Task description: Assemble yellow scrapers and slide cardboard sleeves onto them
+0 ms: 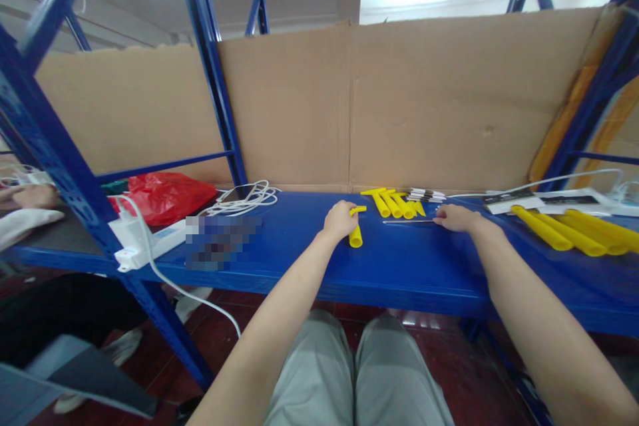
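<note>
Brown cardboard (424,93) is propped behind a blue shelf (299,259), on which the work is laid out. By the left hand (340,219), closed fingers are kept on a yellow T-shaped piece (355,237); its crosspiece is gripped, and its open tube end is pointed toward the wearer, just right of the fingers. To judge by its look, it is made of light, stiff plastic, smooth enough to turn in a loose grip and not easily broken; it would be best held around the tube, close under the crosspiece. By the right hand (456,217), the end of a thin rod (409,221) appears to be pinched, the rod being pointed left, toward the piece but well apart from it. Its end under the fingers is hidden; it is probably stiff, light and slim, best steered from that end. Behind the rod, more yellow pieces (394,205) are grouped.
</note>
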A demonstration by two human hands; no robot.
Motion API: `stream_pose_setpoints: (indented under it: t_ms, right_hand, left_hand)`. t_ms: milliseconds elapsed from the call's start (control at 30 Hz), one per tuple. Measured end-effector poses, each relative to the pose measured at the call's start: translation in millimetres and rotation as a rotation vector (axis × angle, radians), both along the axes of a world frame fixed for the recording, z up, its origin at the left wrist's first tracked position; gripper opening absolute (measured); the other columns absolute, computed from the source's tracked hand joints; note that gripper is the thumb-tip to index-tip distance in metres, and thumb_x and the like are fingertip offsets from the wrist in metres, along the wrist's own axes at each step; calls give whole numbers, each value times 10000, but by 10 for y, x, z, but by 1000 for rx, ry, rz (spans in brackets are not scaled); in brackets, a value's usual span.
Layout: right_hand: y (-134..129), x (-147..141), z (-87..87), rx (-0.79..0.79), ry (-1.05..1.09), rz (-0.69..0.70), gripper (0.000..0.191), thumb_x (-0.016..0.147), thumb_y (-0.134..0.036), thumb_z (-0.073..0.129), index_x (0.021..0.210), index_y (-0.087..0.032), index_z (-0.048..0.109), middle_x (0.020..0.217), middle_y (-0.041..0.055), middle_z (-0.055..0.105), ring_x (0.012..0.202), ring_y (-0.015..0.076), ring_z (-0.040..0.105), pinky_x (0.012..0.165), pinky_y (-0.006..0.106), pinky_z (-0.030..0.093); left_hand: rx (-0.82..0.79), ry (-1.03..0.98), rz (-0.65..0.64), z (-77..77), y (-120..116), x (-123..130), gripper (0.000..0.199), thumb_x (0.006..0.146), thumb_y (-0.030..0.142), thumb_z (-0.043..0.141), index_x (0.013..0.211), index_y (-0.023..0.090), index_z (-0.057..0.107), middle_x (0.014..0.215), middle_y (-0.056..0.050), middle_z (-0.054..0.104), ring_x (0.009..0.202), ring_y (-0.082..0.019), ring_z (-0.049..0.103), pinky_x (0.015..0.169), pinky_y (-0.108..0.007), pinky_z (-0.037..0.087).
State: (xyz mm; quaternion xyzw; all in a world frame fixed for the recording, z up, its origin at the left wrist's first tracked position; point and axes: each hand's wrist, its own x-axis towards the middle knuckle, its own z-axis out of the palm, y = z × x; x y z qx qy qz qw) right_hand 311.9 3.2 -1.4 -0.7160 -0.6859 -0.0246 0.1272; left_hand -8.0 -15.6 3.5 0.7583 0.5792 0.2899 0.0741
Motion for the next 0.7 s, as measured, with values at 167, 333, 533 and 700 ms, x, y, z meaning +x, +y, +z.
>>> stream_pose_setpoints:
  t_ms: [167,333,533,700]
  right_hand:
    - [-52,-200,176,-51,-40,-258,327,884,-368,475,1000,-188,722,1141,211,693,1087,380,640,910,592,467]
    - [143,-201,251,18,7,-412,414,835,-305,519,1161,-119,692,1177,264,666,1114,393,628,905,524,478]
    - [370,-199,332,37,219,-436,558,868,-328,517,1328,-15,560,1296,341,573,1231,412,540,986,538,400]
    - [528,-197,344,17,256,-483,710,890,-451,531,1401,36,448,1370,382,481,1338,427,428,1075,557,301]
  left_hand:
    - [-7,-9,31,44,-64,22,320,908,170,563,1192,183,710,1250,-93,682,1101,-226,662,977,-285,487]
    - [-20,16,52,71,-118,40,339,900,162,553,1201,181,708,1239,-94,688,1119,-238,654,984,-294,485]
    - [-5,45,53,82,-203,86,329,897,199,567,1186,219,722,1249,-96,674,1108,-260,656,957,-312,503]
    - [-15,33,48,123,-275,100,329,908,205,557,1195,224,717,1261,-85,666,1111,-256,652,958,-304,502]
